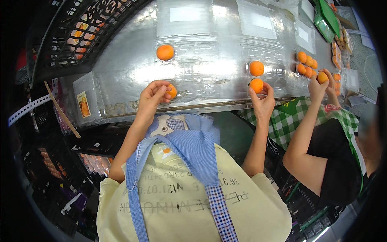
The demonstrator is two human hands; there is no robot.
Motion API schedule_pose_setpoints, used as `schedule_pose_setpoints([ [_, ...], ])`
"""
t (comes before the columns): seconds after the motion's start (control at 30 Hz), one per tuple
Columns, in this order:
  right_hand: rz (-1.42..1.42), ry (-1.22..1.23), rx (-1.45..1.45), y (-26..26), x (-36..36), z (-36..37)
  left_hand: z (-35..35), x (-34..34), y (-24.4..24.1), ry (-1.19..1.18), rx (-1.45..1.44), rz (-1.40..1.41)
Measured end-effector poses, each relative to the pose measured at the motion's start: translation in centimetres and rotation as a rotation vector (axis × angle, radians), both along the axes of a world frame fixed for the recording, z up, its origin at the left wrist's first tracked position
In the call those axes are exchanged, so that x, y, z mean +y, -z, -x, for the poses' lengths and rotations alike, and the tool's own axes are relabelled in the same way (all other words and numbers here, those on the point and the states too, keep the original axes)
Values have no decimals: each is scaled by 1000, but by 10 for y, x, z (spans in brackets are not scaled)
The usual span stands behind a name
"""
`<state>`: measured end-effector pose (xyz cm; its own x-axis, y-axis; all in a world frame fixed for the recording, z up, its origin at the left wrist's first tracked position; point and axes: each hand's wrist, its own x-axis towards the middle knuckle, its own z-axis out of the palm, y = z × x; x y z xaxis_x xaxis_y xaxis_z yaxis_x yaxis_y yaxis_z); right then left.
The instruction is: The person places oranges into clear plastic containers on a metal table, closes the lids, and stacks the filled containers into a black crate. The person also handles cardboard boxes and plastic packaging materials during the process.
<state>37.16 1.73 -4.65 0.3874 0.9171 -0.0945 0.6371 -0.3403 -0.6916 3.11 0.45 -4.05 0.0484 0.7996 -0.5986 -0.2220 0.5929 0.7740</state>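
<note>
My left hand grips a round orange-coloured fruit at the near left corner of a clear plastic clamshell tray. Another fruit sits in that tray's far left cup. With thumb and fingers, my right hand holds a similar fruit at the near left of a second clear clamshell tray. Just behind it, one more fruit rests in a cup. Whether the held fruits touch their trays, I cannot tell. Both hinged lids lie folded back, away from me, with white labels on them.
A metal table carries the trays. At far left stands a black plastic crate; near it lies a clear package with a printed label. A co-worker's hands hold a fruit beside a tray of several fruits. Green packaging lies beyond.
</note>
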Motion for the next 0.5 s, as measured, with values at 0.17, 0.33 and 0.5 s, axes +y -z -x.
schedule_pose_setpoints([
  [0.17, 10, -57, -391, 8, 0, -16, -1, 0, -1, 9, 17, -3],
  [0.33, -7, -97, -496, 10, 3, -14, 2, -2, 1, 10, 25, -6],
  [0.5, 28, -91, -514, 14, 3, -15, 3, -3, 1, 5, 24, -9],
])
